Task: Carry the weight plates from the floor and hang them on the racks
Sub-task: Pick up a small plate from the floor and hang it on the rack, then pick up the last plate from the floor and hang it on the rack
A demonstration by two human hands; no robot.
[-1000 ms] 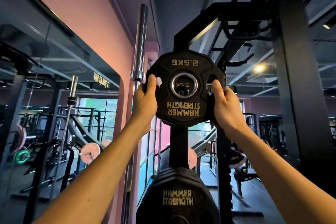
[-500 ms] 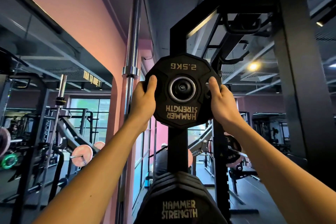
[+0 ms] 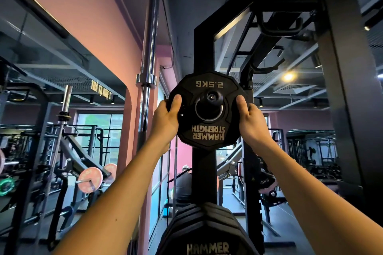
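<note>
Both hands up at head height, gripping one small black weight plate [image 3: 208, 109] by its opposite edges.

Left hand [image 3: 165, 119]: thumb laid over the front face at the plate's left edge, fingers wrapped behind the rim and out of sight. Right hand [image 3: 249, 122]: mirror of that, thumb on the front at the right edge, fingers curled round the back.

Plate sits between the two hands, face toward the camera, text upside down: "2.5KG" at the top, "HAMMER STRENGTH" below the hole. A black peg [image 3: 211, 101] pokes through the centre hole, its round end cap showing just above hole centre. Can't tell how far along the peg the plate has gone, nor whether it bears on it.

Peg belongs to the black rack post [image 3: 204, 47], which runs straight up behind the plate and bends over above the hands. Below the hands, on the same post, a stack of bigger black plates [image 3: 205, 232] hangs edge-on toward the camera, the front one marked "HAMMER".

Just left of the left hand: a chrome barbell [image 3: 148, 58] standing upright against the pink wall [image 3: 87, 16]. Further left and lower, past the left forearm: another barbell loaded with pink plates [image 3: 90, 180] on a rack. Right of the right hand: a thick dark upright [image 3: 348, 89] and more gym racks behind it. Lit ceiling lamp [image 3: 288, 76] above the right hand.
</note>
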